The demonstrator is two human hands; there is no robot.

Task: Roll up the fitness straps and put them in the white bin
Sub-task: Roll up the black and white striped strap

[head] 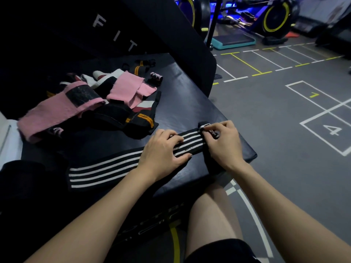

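1. Here the right hand [222, 143] curls its fingers and thumb round the small rolled end of a long black elastic strap with four white stripes [106, 168], near the right corner of the black padded bench top [182, 103].
2. The left hand [163, 150] lies flat on that striped strap just beside the right one, fingers straight and spread, pressing it to the pad.
3. The strap runs from the hands toward the left along the bench's near edge, lying flat and unrolled.
4. Further back, toward the left side of the bench, sits a loose heap: wide pink fabric wraps with black fastening patches [62, 107], a black wrap with orange stripes [140, 118], and white and dark red pieces among them.
5. A second black and orange wrap [140, 67] lies by the far edge, under a raised black pad lettered "FIT" [115, 35].
6. Beyond the bench the grey gym floor [266, 130] carries white and yellow lines and a numbered grid, with a teal step platform [233, 41] and exercise machines with yellow-rimmed wheels [275, 18] at the back.
7. A white edge [8, 137], perhaps the bin, shows at the far left; I cannot tell.
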